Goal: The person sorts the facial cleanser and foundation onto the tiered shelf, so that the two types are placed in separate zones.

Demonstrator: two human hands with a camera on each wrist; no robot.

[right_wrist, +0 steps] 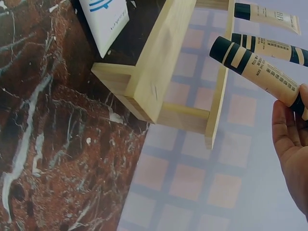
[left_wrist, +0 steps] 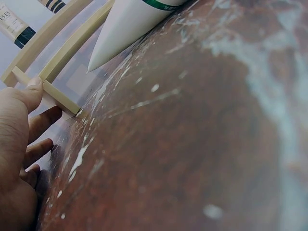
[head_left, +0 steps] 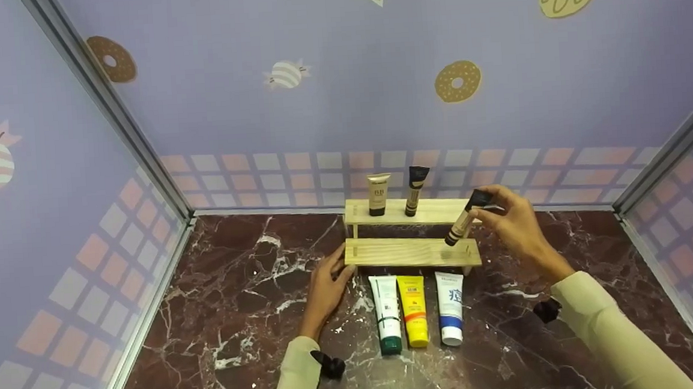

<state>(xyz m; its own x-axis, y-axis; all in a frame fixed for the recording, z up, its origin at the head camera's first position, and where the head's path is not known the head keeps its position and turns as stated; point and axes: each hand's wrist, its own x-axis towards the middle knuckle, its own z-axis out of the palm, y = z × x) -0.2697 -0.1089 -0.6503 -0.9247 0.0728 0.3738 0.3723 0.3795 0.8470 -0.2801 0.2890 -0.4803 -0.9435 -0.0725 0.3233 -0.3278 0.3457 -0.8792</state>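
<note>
My right hand (head_left: 514,223) pinches the dark flat end of a small beige tube with black bands (head_left: 460,226). The tube tilts, its black cap pointing down over the right end of the lower shelf of a two-tier wooden rack (head_left: 410,251). My left hand (head_left: 328,283) touches the rack's left end, thumb at the front corner and fingers loosely extended beside it. On the upper shelf stand a beige BB tube (head_left: 378,194) and a matching black-banded tube (head_left: 417,191), both cap down.
In front of the rack lie three larger tubes: white and green (head_left: 387,312), yellow (head_left: 414,310), and white and blue (head_left: 451,308). The dark red marbled tabletop (head_left: 240,321) meets purple patterned walls (head_left: 365,109) behind and at both sides.
</note>
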